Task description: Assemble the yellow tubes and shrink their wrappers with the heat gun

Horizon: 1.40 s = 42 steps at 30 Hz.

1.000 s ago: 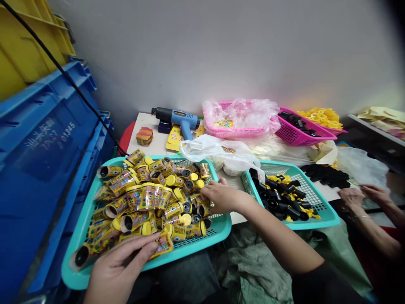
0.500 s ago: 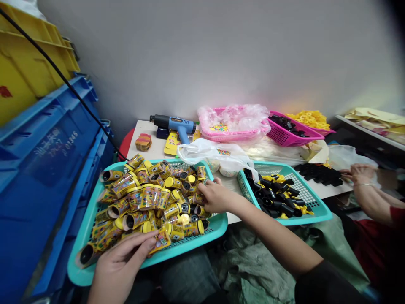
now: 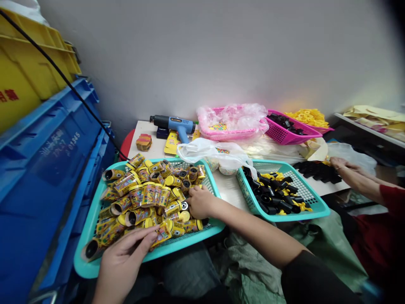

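Observation:
A teal mesh basket (image 3: 87, 266) on my lap holds several small yellow-labelled tubes (image 3: 148, 194) with yellow caps or open black ends. My left hand (image 3: 125, 255) rests on the basket's near edge, fingers stretched over the nearest tubes, holding nothing I can see. My right hand (image 3: 200, 202) reaches into the right side of the pile with curled fingers pressed on the tubes; what it grips is hidden. A second teal basket (image 3: 311, 198) to the right holds black tubes and yellow caps (image 3: 278, 196).
Blue and yellow crates (image 3: 41, 139) stand at the left. On the white table are a blue heat gun (image 3: 175, 124), plastic bags (image 3: 215, 152), pink baskets (image 3: 284, 131) and black parts (image 3: 318, 171). Another person's hand (image 3: 341, 164) works at the right.
My right hand has moved left and nearer, deeper into the tube pile. The other person's hands have moved up to the black parts on the table. My left hand stays put.

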### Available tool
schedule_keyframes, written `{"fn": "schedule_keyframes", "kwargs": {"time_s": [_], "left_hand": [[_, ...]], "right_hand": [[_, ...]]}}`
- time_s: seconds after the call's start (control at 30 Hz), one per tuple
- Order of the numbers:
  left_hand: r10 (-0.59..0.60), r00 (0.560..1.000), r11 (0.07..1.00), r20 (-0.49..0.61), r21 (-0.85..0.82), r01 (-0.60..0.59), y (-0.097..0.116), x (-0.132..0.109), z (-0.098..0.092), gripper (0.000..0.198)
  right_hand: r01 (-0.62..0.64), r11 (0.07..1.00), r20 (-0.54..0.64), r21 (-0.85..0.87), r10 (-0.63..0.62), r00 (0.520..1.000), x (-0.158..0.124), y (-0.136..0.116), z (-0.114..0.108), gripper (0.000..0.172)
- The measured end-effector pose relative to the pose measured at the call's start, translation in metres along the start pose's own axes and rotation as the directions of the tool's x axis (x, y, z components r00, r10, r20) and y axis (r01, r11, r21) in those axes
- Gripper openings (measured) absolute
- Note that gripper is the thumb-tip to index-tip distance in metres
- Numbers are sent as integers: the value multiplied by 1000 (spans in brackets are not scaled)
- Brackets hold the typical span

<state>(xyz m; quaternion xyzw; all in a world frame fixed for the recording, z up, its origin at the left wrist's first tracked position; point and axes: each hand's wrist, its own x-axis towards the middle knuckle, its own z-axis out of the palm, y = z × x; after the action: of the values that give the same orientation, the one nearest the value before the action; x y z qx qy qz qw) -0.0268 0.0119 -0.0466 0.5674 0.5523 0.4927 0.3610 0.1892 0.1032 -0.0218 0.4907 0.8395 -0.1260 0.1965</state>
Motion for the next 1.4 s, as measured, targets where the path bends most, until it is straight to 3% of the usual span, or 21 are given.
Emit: {"fn": "schedule_keyframes", "kwargs": {"time_s": [0.1, 0.17, 0.27, 0.33, 0.4, 0.47, 0.53, 0.57, 0.63, 0.77, 0.97, 1.13, 1.27, 1.33, 1.4], "left_hand": [[21, 1000, 1000, -1, -9, -21, 2, -1, -1, 16], [22, 1000, 1000, 1, -16, -21, 1, -2, -2, 16], [39, 999, 998, 4, -45, -39, 1, -2, -3, 17], [48, 999, 996, 0, -71, -48, 2, -1, -2, 18], [32, 999, 995, -14, -96, -33, 3, -1, -1, 20], [-1, 1000, 994, -12, -112, 0, 4, -1, -1, 22], [-32, 999, 992, -8, -124, 31, 4, -2, 0, 24], [-46, 999, 991, -10, -129, 45, 3, -3, 0, 25], [-70, 997, 989, -24, -134, 66, 1, -5, 1, 27], [-59, 995, 989, -78, -140, 47, -4, -10, 4, 23], [-4, 997, 990, -71, -141, -6, 5, -12, 10, 18], [5, 998, 996, 55, -85, 0, 22, -10, 12, 17], [-99, 980, 968, 172, -211, 135, 33, -9, 17, 25], [-142, 974, 938, 178, -289, 190, 36, -9, 20, 26], [-169, 966, 919, 194, -324, 226, 37, -10, 22, 26]], "right_hand": [[37, 999, 64, 33, -39, 997, 7, 2, -7, 32], [64, 995, 31, 80, -67, 997, 3, 9, -18, 34], [45, 985, -105, 167, -28, 994, -16, 23, -31, 38], [26, 952, -255, 305, 56, 965, -34, 28, -34, 39], [139, 784, -385, 605, 135, 913, -51, 26, -29, 38], [326, 417, -428, 849, 179, 886, -65, 17, -19, 38], [428, 89, -437, 899, 171, 883, -73, 2, -7, 41], [452, -3, -445, 892, 172, 879, -75, -6, -2, 41], [487, -89, -466, 869, 183, 865, -76, -21, 5, 39], [460, -151, -446, 875, 121, 887, -70, -35, 14, 36], [365, -230, -372, 902, 18, 928, -69, -28, 25, 37], [399, -86, -399, 913, 17, 917, -73, -26, 27, 34], [576, 19, -575, 818, 65, 815, -68, -35, 30, 32], [587, -61, -584, 807, 57, 810, -64, -40, 35, 39], [508, -253, -516, 824, 38, 856, -59, -45, 41, 49]]}}
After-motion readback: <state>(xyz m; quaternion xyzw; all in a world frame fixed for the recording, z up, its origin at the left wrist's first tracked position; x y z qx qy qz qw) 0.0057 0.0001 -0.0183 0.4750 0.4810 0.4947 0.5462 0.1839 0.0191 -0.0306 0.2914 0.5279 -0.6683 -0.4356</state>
